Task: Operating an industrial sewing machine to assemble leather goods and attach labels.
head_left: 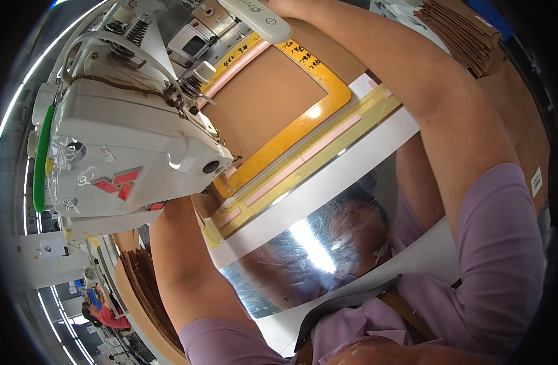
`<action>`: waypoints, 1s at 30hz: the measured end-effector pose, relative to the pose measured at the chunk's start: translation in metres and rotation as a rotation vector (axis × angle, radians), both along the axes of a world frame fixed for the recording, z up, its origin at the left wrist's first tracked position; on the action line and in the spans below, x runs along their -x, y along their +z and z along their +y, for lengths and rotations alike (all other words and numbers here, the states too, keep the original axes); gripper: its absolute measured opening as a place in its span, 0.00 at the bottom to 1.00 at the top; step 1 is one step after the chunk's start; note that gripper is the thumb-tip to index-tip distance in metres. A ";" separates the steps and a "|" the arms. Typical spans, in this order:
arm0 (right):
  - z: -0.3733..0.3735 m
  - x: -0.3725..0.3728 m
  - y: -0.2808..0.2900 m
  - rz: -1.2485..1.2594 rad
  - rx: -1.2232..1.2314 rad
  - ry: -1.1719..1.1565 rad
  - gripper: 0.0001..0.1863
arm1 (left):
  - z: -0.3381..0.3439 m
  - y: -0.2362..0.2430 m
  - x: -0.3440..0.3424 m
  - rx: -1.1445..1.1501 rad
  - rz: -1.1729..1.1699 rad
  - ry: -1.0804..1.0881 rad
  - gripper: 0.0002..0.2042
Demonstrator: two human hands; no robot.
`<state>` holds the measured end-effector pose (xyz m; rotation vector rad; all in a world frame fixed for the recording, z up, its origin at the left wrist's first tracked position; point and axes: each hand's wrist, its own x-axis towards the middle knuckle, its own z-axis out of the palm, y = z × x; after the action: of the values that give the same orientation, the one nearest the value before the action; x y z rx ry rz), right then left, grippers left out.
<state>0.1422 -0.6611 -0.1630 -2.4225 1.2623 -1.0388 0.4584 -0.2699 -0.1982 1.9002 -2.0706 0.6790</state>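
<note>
Because the sewing machine head hides the left grip, its state cannot be told; the right grip, mostly cut off, likewise. Below the right grip: yellow frame, brown sheet showing through its opening. Black handwriting on the frame, near the right grip. Red emblem on the machine head. White label, well right of the right grip.
</note>
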 end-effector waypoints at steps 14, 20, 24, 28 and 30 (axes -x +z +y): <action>0.194 0.206 -0.004 0.457 0.121 0.266 0.36 | 0.079 0.049 0.165 -0.385 0.361 0.201 0.40; 0.208 0.208 0.004 0.558 0.199 0.287 0.36 | 0.083 0.048 0.170 -0.336 0.240 0.262 0.38; 0.210 0.216 0.020 0.594 0.211 0.330 0.33 | 0.088 0.050 0.164 -0.311 0.225 0.251 0.34; 0.211 0.216 0.019 0.530 0.157 0.286 0.30 | 0.091 0.053 0.165 -0.247 0.224 0.218 0.30; 0.207 0.214 0.006 0.398 0.270 0.259 0.30 | 0.088 0.054 0.169 -0.157 0.244 0.194 0.28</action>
<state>-0.0716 -0.4546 -0.1575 -3.0138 0.9129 -0.7157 0.2899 -0.1822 -0.1441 2.1683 -1.8530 0.3091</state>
